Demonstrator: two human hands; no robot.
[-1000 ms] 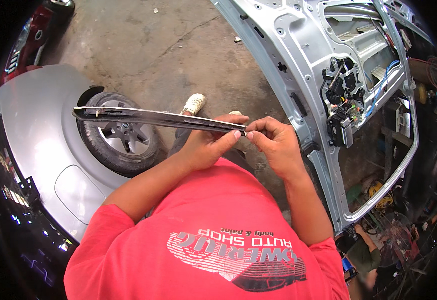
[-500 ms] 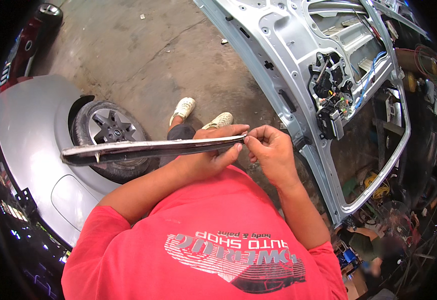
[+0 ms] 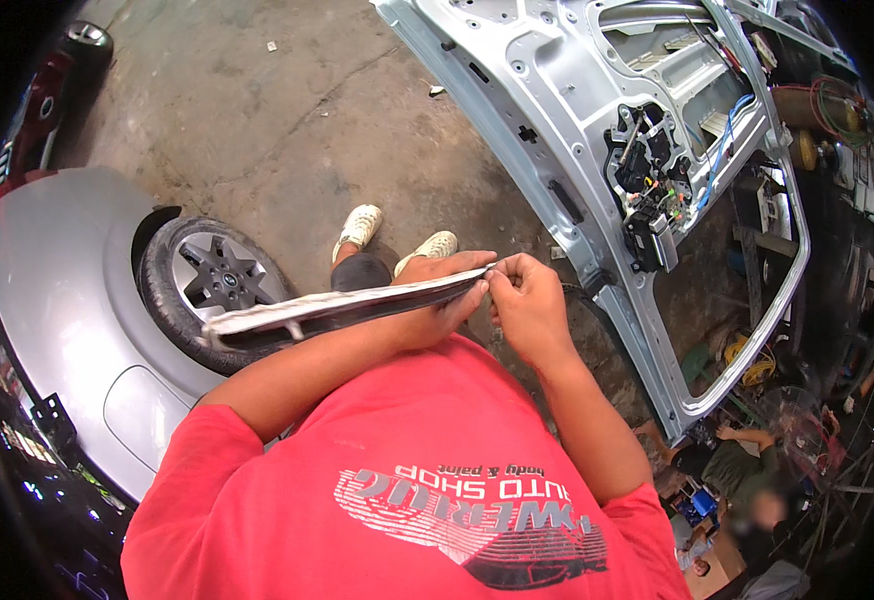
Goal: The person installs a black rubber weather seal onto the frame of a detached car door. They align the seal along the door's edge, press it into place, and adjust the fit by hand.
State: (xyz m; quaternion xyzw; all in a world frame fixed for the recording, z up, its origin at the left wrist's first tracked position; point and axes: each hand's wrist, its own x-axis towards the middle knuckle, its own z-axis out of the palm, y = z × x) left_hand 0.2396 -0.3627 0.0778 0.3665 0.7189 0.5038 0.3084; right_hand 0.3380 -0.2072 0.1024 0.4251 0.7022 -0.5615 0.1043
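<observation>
A long, narrow trim strip point(image 3: 357, 303), pale along its upper edge and dark beneath, lies across the front of my body. My left hand point(image 3: 444, 295) is wrapped round it near its right end, thumb on the near side and fingers on the far side. At that right end, my right hand point(image 3: 529, 305) is closed in a pinch on the tip. What exactly lies between those fingertips is too small to make out. A short pale tab sticks down near the strip's left end, which hangs over the car wheel.
On the left stands a silver car fender point(image 3: 67, 270) with a wheel point(image 3: 222, 280). A bare silver door shell point(image 3: 547, 130) with a black mechanism point(image 3: 652, 190) rises at the right. Other people point(image 3: 742, 460) are at the lower right, beside a cardboard box point(image 3: 725, 562).
The strip's left end has swung to the right and slightly down, so the strip slants more. Both hands keep their hold near its right end. The view has shifted slightly.
</observation>
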